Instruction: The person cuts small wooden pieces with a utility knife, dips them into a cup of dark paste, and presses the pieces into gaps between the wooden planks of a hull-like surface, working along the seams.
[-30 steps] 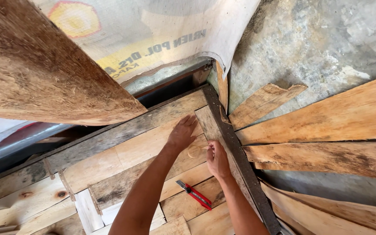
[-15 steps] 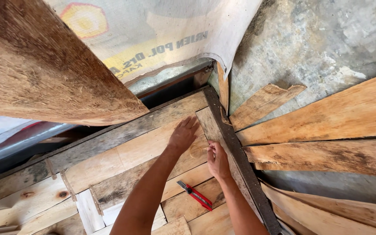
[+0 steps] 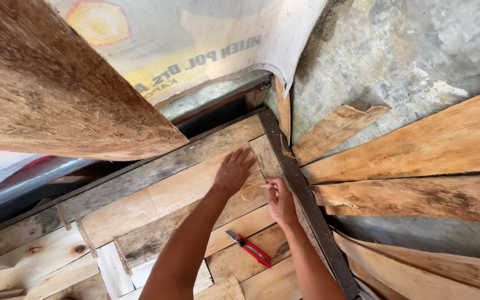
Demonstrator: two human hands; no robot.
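Observation:
My left hand [image 3: 234,171] lies flat, fingers stretched out, on a pale wooden plank [image 3: 168,194] of a rough board surface. My right hand [image 3: 280,201] is just to its right, beside a dark wooden rail [image 3: 301,194]. Its fingertips pinch a thin pale curled strip [image 3: 249,191], which loops between the two hands. A red utility knife [image 3: 249,248] rests on the planks below both hands, between my forearms.
A large rough chipboard slab [image 3: 56,89] overhangs the upper left. A printed woven sack [image 3: 195,39] hangs at the top. Loose tan boards [image 3: 418,150] fan out at the right against a grey concrete wall [image 3: 406,50]. A dark gap [image 3: 212,119] runs behind the planks.
My right hand has drawn slightly down and away from the left hand, and the thin pale curl now shows between them. The left hand stays flat on the plank.

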